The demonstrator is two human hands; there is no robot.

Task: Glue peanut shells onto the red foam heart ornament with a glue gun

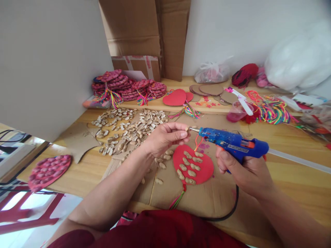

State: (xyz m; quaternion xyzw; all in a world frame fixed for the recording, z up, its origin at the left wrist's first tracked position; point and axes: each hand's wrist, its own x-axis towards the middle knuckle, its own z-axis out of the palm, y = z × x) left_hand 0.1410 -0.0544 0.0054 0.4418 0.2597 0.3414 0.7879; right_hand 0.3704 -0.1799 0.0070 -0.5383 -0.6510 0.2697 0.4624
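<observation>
My right hand grips a blue glue gun with a clear glue stick out its back and a black cord hanging down. Its metal nozzle touches a peanut shell half pinched in the fingertips of my left hand. Below them a red heart cutout with a coloured tassel lies on a cardboard sheet, with several shell halves stuck on it in rows. More loose shells lie just left of the heart.
A big heap of peanut shells covers the wooden table at left. Stacked finished hearts sit at the back, plain red hearts, cardboard discs, neon cords, bags and cardboard boxes beyond. One finished heart lies at the left edge.
</observation>
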